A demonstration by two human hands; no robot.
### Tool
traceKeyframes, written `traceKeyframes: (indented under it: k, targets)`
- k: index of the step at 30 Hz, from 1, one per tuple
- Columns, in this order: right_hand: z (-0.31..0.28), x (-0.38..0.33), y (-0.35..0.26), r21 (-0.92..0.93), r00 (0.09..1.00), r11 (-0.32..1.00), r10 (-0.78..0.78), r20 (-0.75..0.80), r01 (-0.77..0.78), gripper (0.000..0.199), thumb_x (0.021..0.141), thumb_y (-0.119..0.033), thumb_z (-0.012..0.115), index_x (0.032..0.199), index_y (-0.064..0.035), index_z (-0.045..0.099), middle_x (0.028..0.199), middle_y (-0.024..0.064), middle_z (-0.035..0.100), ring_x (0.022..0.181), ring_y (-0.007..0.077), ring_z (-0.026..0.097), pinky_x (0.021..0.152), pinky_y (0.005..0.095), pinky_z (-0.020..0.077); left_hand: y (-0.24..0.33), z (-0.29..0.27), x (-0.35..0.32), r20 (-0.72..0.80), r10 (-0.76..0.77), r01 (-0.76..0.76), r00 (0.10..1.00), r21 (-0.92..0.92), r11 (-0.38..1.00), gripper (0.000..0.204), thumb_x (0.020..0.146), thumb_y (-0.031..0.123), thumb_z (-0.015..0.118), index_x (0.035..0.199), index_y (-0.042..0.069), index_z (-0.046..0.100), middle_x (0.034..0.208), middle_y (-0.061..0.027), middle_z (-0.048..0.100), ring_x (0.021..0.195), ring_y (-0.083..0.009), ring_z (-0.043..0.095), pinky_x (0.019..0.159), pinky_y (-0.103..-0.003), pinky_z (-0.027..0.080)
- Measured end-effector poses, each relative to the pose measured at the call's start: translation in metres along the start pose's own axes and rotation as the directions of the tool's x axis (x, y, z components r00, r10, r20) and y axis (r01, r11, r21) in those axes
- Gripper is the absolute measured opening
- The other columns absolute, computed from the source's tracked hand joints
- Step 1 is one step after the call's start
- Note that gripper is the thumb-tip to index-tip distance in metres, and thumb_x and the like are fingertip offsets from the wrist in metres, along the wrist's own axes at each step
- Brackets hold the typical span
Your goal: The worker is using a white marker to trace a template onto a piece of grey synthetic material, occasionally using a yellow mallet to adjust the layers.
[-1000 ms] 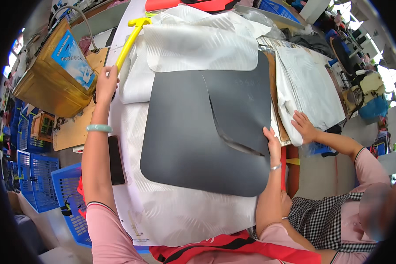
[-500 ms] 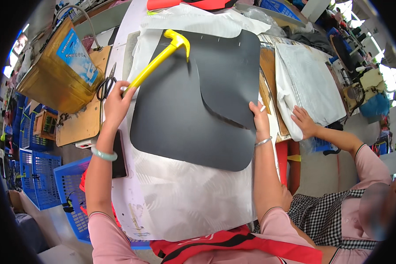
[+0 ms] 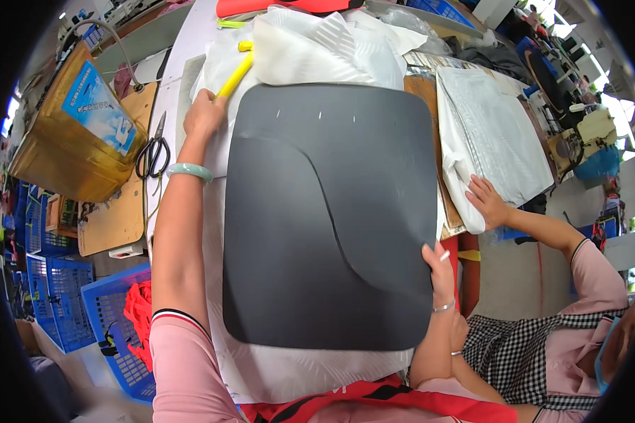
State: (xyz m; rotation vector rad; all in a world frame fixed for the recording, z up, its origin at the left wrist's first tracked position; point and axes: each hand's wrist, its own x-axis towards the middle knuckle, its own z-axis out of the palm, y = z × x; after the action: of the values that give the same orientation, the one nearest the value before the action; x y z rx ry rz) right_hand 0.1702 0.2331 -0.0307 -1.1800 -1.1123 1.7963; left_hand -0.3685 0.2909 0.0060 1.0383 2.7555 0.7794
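Note:
My left hand is closed around the handle of a yellow claw hammer, beyond the panel's far left side. A white patterned sheet covers part of the hammer's head. In front of me lies a dark grey panel with rounded corners. A curved seam runs down it, and short white marks show near its far edge. My right hand grips the panel's right edge near the lower corner. A small white stick pokes out between its fingers; its kind is unclear.
Black scissors lie left of the table beside a yellowish plastic container. Blue crates stand below, one with red cloth. On the right, a co-worker's hand rests on a white wrapped stack.
The panel has turned and come nearer to me, now lying flatter. My left hand has carried the hammer away from over it, up to the far left. My right hand has moved nearer with the panel.

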Motion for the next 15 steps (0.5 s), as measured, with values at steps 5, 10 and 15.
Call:
traceKeyframes:
  k: [5,10,15]
  targets:
    - [0.003,-0.032,-0.003,-0.009,0.997,1.0,-0.022,0.069,0.022,0.05,0.093,-0.013,0.054,0.137,0.0045,0.04,0.128,0.0055,0.052,0.112,0.0126,0.05,0.096,0.0268,0.0397,-0.002,0.016,0.015,-0.174,0.147,-0.12,0.974,0.159,0.98,0.037,0.086,0.038,0.057,0.106,0.007,0.06,0.101,-0.0194,0.066,0.099,-0.0353,0.062,0.083,-0.047,0.047]
    - [0.022,-0.036,-0.011,-0.19,0.989,0.982,0.021,0.143,0.006,0.038,0.094,-0.015,0.055,0.127,0.0046,0.049,0.112,0.0032,0.059,0.099,0.0095,0.052,0.087,0.0237,0.0422,-0.05,-0.005,0.023,-0.042,0.264,-0.267,0.964,-0.097,0.959,0.045,0.086,0.033,0.059,0.121,0.005,0.06,0.116,-0.0223,0.058,0.108,-0.0383,0.056,0.094,-0.042,0.044]
    - [0.004,-0.033,-0.003,-0.767,0.984,0.621,-0.16,0.079,0.162,0.025,0.092,-0.024,0.06,0.097,-0.0002,0.056,0.079,0.0177,0.06,0.069,0.0248,0.055,0.067,0.034,0.046,-0.048,-0.037,-0.108,-0.159,0.564,-0.586,0.81,-0.236,0.775,0.033,0.091,0.018,0.06,0.118,0.0,0.058,0.113,-0.018,0.059,0.111,-0.0307,0.055,0.096,-0.034,0.041]
